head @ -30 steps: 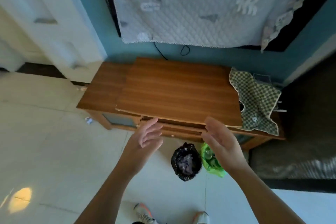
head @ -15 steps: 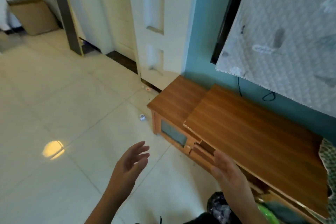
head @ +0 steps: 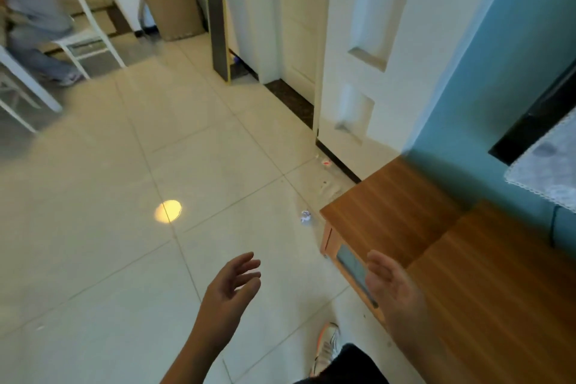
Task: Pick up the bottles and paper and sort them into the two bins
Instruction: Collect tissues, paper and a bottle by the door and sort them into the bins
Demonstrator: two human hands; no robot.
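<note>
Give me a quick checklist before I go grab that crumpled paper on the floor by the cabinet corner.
1. Left hand free to grasp: ok, open and empty.
2. Right hand free: ok, open and empty.
3. Crumpled paper located: ok, lying on the tile just left of the wooden cabinet corner.
4. Path to it clear: ok, bare floor between the hands and the paper.
5. Other scraps to collect: ok, another small piece lies near the door base; what it is, cannot tell.
6. Bins located for the drop: cannot tell, neither is in view.
</note>
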